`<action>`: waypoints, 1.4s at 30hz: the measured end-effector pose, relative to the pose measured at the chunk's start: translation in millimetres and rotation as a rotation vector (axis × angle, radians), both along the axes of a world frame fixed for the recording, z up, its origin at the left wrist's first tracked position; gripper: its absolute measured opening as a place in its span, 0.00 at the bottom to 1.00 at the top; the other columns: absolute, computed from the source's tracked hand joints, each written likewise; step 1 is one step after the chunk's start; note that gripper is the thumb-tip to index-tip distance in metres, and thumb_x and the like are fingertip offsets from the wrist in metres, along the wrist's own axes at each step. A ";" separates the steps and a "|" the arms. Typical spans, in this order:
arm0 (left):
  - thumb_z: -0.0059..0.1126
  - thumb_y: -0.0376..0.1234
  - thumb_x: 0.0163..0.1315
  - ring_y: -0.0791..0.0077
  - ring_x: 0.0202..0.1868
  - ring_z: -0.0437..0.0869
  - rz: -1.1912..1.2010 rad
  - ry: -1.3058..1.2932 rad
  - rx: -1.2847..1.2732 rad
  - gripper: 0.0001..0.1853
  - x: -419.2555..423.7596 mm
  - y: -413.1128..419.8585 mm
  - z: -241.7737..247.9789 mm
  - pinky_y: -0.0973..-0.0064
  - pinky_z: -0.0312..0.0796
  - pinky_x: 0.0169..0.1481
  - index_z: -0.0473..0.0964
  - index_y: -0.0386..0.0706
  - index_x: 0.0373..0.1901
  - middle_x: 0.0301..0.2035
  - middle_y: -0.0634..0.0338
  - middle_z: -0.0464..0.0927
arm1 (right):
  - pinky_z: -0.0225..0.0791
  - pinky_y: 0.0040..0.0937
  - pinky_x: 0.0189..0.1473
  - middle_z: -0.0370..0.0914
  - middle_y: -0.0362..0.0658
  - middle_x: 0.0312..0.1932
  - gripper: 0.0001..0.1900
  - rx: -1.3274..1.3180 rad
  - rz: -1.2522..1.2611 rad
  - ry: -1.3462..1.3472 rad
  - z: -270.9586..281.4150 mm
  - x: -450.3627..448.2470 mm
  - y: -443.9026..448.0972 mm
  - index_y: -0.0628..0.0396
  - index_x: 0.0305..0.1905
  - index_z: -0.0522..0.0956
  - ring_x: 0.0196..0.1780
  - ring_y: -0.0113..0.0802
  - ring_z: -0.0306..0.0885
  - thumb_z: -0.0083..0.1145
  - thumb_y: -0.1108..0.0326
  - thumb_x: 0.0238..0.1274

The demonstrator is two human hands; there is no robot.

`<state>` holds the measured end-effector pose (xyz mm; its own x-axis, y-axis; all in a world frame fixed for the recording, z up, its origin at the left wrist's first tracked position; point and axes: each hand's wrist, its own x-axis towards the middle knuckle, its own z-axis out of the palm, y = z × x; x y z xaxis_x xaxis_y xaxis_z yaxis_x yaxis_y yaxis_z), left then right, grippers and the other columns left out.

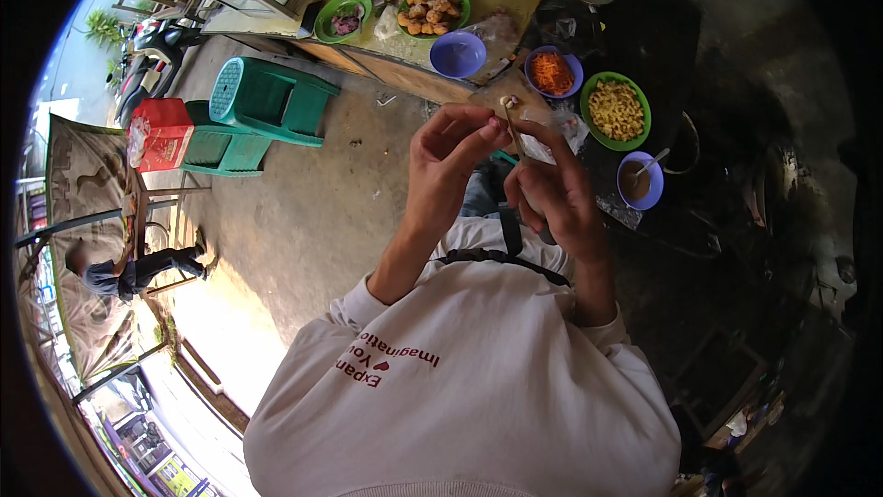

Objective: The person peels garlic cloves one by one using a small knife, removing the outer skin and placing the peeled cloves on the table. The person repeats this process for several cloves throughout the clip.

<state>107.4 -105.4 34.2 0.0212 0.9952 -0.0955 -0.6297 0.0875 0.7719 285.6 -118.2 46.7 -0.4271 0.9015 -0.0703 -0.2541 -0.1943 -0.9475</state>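
Both hands are raised before my chest, close together. Between the fingertips of my left hand (445,155) is a small reddish-purple piece (498,123), perhaps a shallot or garlic clove, partly covered by the fingers. My right hand (560,197) grips a knife (512,135), its narrow blade pointing away from me and close against the left fingertips. The dark end of the knife handle shows below the right palm. Just beyond the blade tip, a few pale peeled cloves (508,101) lie on a wooden board (491,92). Clear plastic (571,128) lies behind my right fingers.
Right of the board stand a purple bowl of shredded carrot (552,73), a green bowl of yellowish diced food (615,111) and a purple bowl with sauce and spoon (640,181). Beyond are an empty-looking purple bowl (458,54) and fried food (431,11). Green stools (276,100) stand left; a person (131,273) is farther off.
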 end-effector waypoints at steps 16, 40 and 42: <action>0.66 0.26 0.69 0.70 0.49 0.88 -0.071 0.075 -0.013 0.11 10.1 -1.5 -0.8 0.69 0.79 0.60 0.78 0.33 0.50 0.45 0.54 0.86 | 0.57 0.16 0.20 0.75 0.40 0.27 0.23 -0.056 -0.051 0.091 -9.0 7.3 -13.5 0.53 0.72 0.63 0.18 0.15 0.61 0.50 0.63 0.80; 0.64 0.25 0.67 0.68 0.46 0.87 -0.161 -0.041 -0.035 0.10 -8.8 0.8 -8.6 0.72 0.79 0.57 0.77 0.33 0.48 0.44 0.52 0.85 | 0.57 0.17 0.21 0.75 0.41 0.29 0.22 -0.127 -0.064 0.160 -5.3 -5.8 -18.8 0.55 0.72 0.66 0.19 0.15 0.61 0.48 0.68 0.79; 0.64 0.25 0.67 0.69 0.47 0.87 -0.152 -0.037 -0.032 0.10 -11.0 0.2 -8.7 0.72 0.79 0.57 0.77 0.33 0.48 0.43 0.52 0.85 | 0.57 0.17 0.22 0.75 0.41 0.28 0.23 -0.111 -0.064 0.158 -5.0 -7.6 -19.2 0.54 0.74 0.64 0.19 0.15 0.61 0.48 0.69 0.79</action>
<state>96.4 -105.2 25.5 0.1753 0.9768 -0.1233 -0.6351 0.2079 0.7439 277.9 -137.4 41.7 -0.3829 0.9175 -0.1076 -0.4134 -0.2743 -0.8683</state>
